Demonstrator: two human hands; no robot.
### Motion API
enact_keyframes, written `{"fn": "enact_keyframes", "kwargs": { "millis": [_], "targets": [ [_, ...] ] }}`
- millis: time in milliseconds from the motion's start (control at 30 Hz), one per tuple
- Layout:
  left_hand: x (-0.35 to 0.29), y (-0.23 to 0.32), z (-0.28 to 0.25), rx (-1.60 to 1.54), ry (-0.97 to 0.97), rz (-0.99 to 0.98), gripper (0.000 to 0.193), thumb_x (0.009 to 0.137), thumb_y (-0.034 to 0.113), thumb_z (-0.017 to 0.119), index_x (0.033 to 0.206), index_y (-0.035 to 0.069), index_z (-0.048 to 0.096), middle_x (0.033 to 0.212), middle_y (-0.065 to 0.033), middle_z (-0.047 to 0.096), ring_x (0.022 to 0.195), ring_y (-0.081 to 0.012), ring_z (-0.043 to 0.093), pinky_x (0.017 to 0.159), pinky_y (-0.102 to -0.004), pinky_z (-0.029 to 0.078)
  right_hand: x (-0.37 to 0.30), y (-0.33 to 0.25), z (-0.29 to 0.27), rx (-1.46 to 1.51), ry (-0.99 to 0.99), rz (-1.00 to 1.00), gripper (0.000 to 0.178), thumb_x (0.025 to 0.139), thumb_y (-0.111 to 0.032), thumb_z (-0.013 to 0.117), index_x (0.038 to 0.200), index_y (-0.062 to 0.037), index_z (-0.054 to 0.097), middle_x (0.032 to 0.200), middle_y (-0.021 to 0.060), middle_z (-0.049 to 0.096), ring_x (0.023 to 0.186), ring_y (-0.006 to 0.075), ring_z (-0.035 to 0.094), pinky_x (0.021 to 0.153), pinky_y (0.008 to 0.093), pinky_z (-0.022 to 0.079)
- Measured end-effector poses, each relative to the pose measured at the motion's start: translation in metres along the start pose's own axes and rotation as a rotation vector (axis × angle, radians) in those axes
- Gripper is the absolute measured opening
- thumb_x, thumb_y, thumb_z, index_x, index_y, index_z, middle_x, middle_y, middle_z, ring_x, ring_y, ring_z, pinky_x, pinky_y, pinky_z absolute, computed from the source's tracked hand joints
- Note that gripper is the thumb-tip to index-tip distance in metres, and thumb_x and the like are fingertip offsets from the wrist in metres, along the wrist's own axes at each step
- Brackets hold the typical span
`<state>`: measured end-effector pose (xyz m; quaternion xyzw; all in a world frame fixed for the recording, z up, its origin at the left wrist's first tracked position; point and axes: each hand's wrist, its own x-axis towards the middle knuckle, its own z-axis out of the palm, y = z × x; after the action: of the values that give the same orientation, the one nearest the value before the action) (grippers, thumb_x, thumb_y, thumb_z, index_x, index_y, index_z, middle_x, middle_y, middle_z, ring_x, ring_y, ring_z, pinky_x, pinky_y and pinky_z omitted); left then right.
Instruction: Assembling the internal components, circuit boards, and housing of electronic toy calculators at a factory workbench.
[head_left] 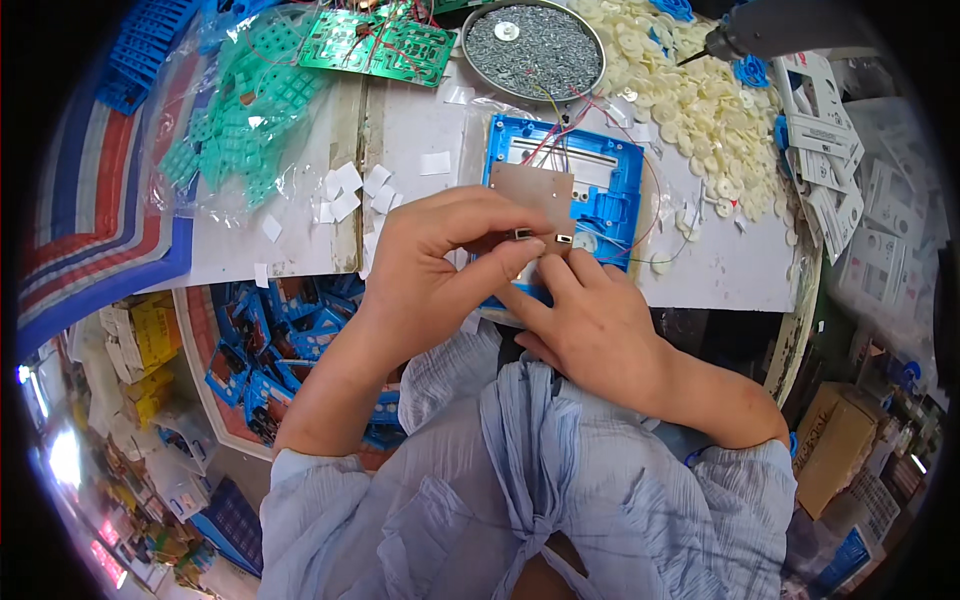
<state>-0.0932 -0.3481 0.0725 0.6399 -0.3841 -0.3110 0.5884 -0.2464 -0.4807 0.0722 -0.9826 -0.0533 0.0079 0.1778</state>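
A blue plastic housing lies in front of me on the table, with thin coloured wires running out of it. Over its left part sits a brown circuit board, which carries small slide switches along its near edge. My left hand pinches that edge between thumb and forefinger. From the other side my right hand has bent fingers closed on the same near edge, and its fingertips almost meet the left thumb. Part of the board and the housing's near left corner are hidden behind the hands.
A round tray of small metal screws stands at the back, beside a heap of cream plastic discs. An electric screwdriver hangs above the discs. Green circuit boards, bagged green keypads and white squares lie left.
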Motion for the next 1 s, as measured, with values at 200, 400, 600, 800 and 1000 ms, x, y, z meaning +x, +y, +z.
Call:
{"fn": "enact_keyframes", "kwargs": {
  "millis": [200,400,600,800,1000],
  "targets": [
    [0.002,0.003,0.016,0.091,-0.094,-0.109,0.034,0.085,0.007,0.075,0.115,0.002,0.059,0.078,-0.0031,0.067,0.063,-0.0124,0.061,0.058,-0.0268,0.047,-0.019,0.043,-0.016,0.505,0.242,0.066,0.032,0.080,-0.016,0.077,0.109,-0.0059,0.068,0.091,0.0100,0.063,0.080,0.0244,0.063,0.065,0.0339,0.052],
    [0.008,0.002,0.033,0.198,-0.264,-0.046,0.038,0.084,-0.002,0.073,0.111,0.006,0.048,0.075,-0.0005,0.060,0.064,-0.0047,0.053,0.056,-0.0218,0.041,-0.029,0.040,-0.033,0.794,0.287,0.248,0.033,0.080,-0.008,0.078,0.111,-0.0050,0.070,0.093,0.0099,0.068,0.077,0.0224,0.066,0.063,0.0297,0.053],
    [0.018,0.002,0.030,0.130,-0.415,-0.059,0.035,0.084,-0.002,0.073,0.103,0.006,0.044,0.076,-0.0033,0.060,0.063,-0.0064,0.055,0.054,-0.0221,0.041,-0.032,0.052,-0.021,0.399,0.345,-0.106,0.029,0.077,-0.007,0.075,0.106,-0.0056,0.069,0.092,0.0066,0.068,0.079,0.0232,0.066,0.064,0.0309,0.054],
    [0.005,-0.007,0.031,0.492,-0.293,0.352,0.042,0.072,0.005,0.081,0.106,0.007,0.056,0.092,-0.0067,0.063,0.079,-0.0239,0.061,0.071,-0.0366,0.047,-0.049,0.038,-0.022,0.182,0.231,0.028,0.019,0.074,-0.008,0.074,0.091,-0.0063,0.067,0.082,0.0028,0.063,0.074,0.0207,0.062,0.057,0.0327,0.050],
    [-0.019,-0.031,0.037,0.637,-0.280,0.513,0.032,0.068,0.006,0.080,0.096,0.009,0.065,0.098,-0.0064,0.064,0.085,-0.0285,0.061,0.073,-0.0412,0.046,-0.054,0.033,-0.008,0.107,0.263,0.006,0.015,0.073,-0.008,0.076,0.087,-0.0071,0.069,0.074,0.0017,0.058,0.066,0.0203,0.057,0.054,0.0316,0.048]
  ]
}}
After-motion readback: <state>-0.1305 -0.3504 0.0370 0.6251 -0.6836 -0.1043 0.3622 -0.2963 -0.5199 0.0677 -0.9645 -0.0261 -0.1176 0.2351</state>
